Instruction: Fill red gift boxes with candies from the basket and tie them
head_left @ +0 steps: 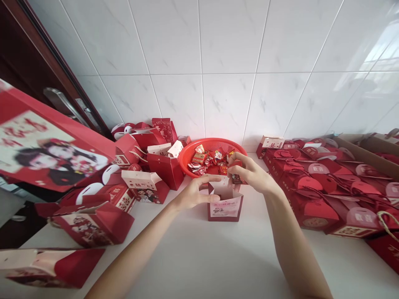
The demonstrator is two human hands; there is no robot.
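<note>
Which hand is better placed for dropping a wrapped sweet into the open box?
Likely the right hand: it appears to pinch a small item by the open box, while the left hand holds the box's left side.

Your head-worn camera looks forward and down over the white table, near your left hand and right hand, which sit mid-view; it faces the tiled wall almost squarely, beyond the table.
</note>
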